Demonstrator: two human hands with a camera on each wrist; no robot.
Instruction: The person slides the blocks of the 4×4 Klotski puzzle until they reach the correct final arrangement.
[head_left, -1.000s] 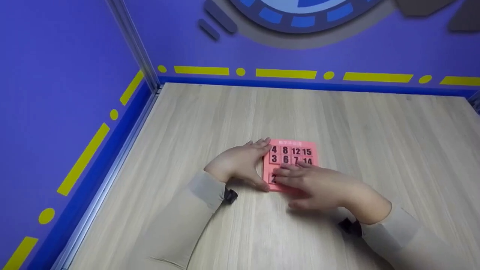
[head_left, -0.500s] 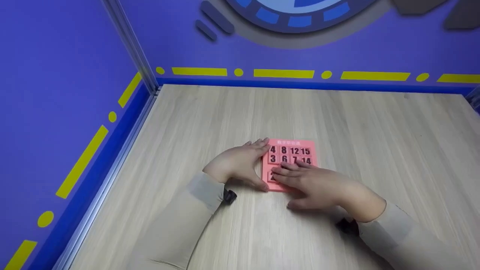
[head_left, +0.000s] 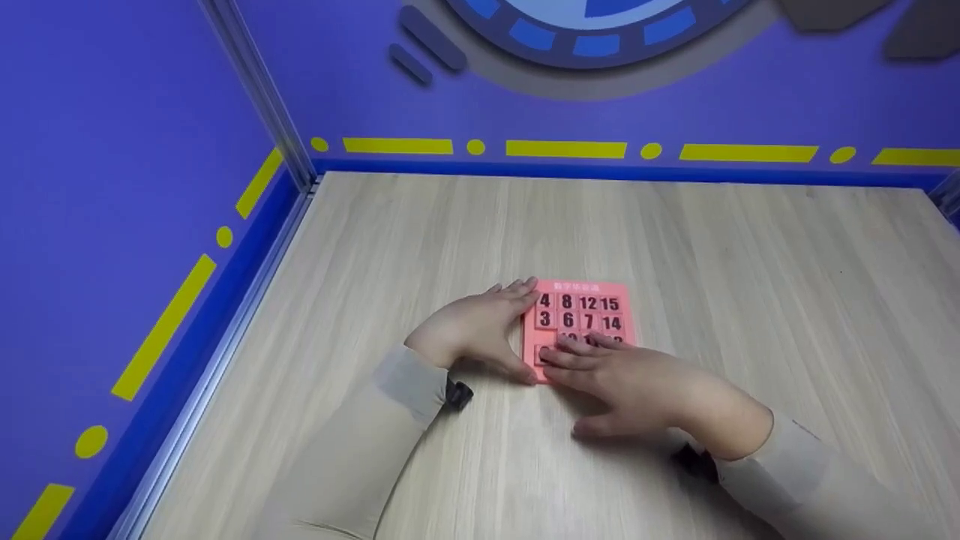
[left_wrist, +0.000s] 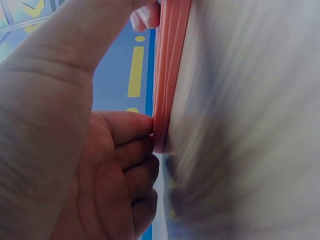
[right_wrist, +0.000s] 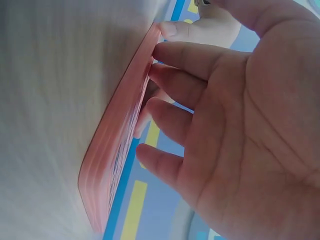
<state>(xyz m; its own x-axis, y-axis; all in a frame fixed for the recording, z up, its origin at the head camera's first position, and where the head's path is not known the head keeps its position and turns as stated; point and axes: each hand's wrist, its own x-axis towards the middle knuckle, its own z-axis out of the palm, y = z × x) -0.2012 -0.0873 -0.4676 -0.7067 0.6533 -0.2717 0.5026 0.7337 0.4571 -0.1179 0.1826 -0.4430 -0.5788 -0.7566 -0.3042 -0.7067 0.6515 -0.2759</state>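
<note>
A pink sliding number puzzle (head_left: 619, 291) lies flat on the table, its black-numbered tiles showing 4, 8, 12, 15 along the far row and 3, 6, 7, 14 below. My left hand (head_left: 476, 326) holds the puzzle's left side, thumb at the near corner and index finger at the far one. Straight fingers of my right hand (head_left: 645, 382) lie over the lower tiles, and one fingertip is on the bottom-left tile (head_left: 539, 355), hiding its number. Above that tile is a bare slot. In the right wrist view, the fingertips (right_wrist: 159, 51) meet the puzzle's top face.
The wood-grain table (head_left: 420, 225) extends around the puzzle. A purple-blue wall (head_left: 390, 97) with yellow marks rises behind it, and another panel (head_left: 135, 150) borders the left, with a metal strip along the table's edge.
My right hand has drawn slightly toward me, uncovering the 7 and 14 tiles and the tops of the third-row numbers. My left hand keeps its place on the puzzle.
</note>
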